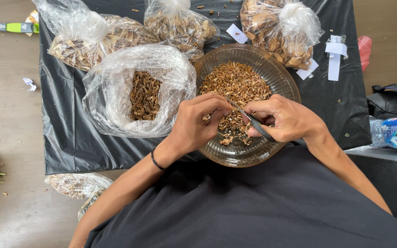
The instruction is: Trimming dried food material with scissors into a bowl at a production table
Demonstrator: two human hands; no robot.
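Hands [194, 126] with tweezers [252, 120] over bowl [281, 78]

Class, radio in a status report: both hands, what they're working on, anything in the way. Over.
Left hand pinching a dried piece over the glass bowl. Right hand gripping scissors. Open bag beside the bowl, nothing blocking.

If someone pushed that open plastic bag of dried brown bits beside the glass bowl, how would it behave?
The open plastic bag would probably crumple and slump rather than slide, since its thin film looks wrinkled and floppy. It seems light, being only partly filled with dry bits. With its mouth open, a hard shove might spill some onto the black sheet.
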